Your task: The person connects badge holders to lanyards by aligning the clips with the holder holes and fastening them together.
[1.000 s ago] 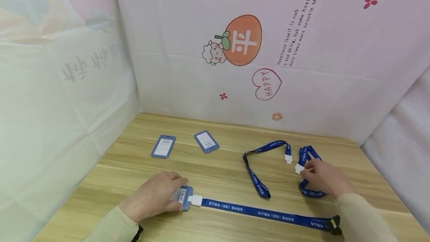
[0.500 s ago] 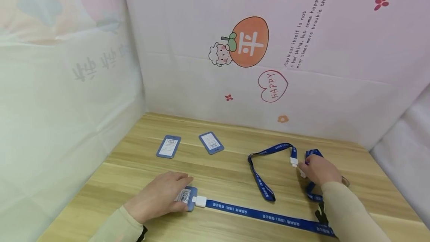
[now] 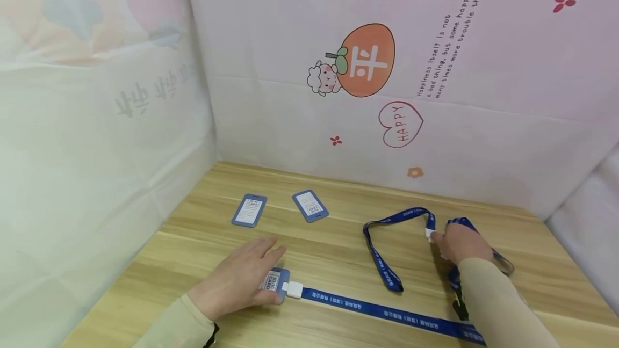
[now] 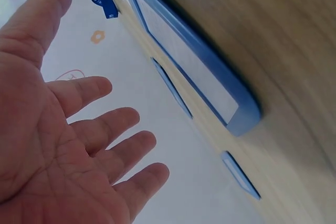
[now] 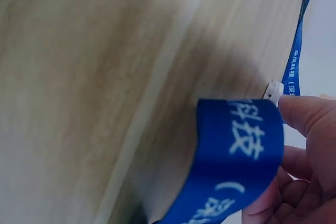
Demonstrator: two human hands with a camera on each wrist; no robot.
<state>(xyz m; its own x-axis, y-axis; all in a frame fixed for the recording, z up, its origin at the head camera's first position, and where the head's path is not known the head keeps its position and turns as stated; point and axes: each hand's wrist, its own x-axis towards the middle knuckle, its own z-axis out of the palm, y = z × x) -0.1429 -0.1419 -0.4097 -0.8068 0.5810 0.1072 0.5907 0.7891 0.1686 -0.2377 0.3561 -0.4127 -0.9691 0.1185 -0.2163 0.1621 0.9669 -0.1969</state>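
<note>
My left hand (image 3: 242,278) hovers with spread fingers over a blue ID badge holder (image 3: 276,282). In the left wrist view its palm and relaxed fingers show nothing held. That badge holder is joined by a white clip (image 3: 295,290) to a blue lanyard (image 3: 358,305) stretched to the right. My right hand (image 3: 464,243), fingers curled, is at the white clip (image 5: 274,92) of the middle lanyard (image 3: 379,254) and appears to pinch it. A second loose lanyard (image 3: 461,223) lies partly hidden under this hand; its strap (image 5: 231,156) arches close to the right wrist camera.
Two more badge holders, one at the left (image 3: 249,210) and one beside it (image 3: 310,205), lie toward the back of the wooden table (image 3: 338,256). A printed white cloth (image 3: 290,122) rises behind, with a white sheet (image 3: 96,176) along the left.
My right hand has shifted left from the right lanyard's clip to the middle lanyard's clip. The left fingers have spread a little over the badge holder. The whole view has drifted slightly right.
</note>
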